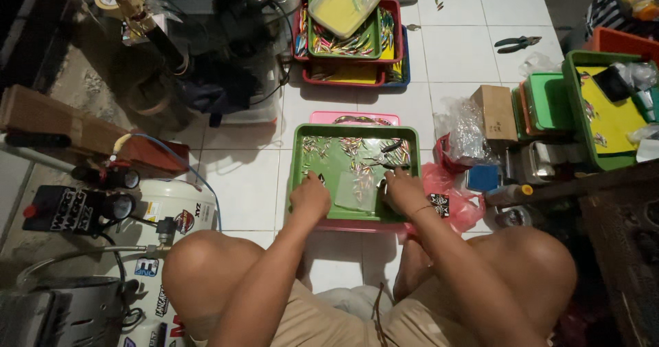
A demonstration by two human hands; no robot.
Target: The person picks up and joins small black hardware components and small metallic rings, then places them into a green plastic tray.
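Your knees frame the work — you're seated on the floor w/ both hands in the green tray (299,156). Left hand (309,197) rests curled on the near rim; can't tell if it grips anything. Right hand (403,189) pinches approx. at a clear plastic bag (357,190), steadying it. Small colourful lures (357,148) lie scattered — too many to count; 1 pair of pliers (392,146) lies among them.

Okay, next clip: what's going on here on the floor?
A person sits on a tiled floor with both hands in a green tray scattered with small colourful fishing-lure-like pieces. The left hand and the right hand rest at either side of a small clear plastic bag lying in the tray. Black pliers lie in the tray too. More trays of similar pieces sit farther away.
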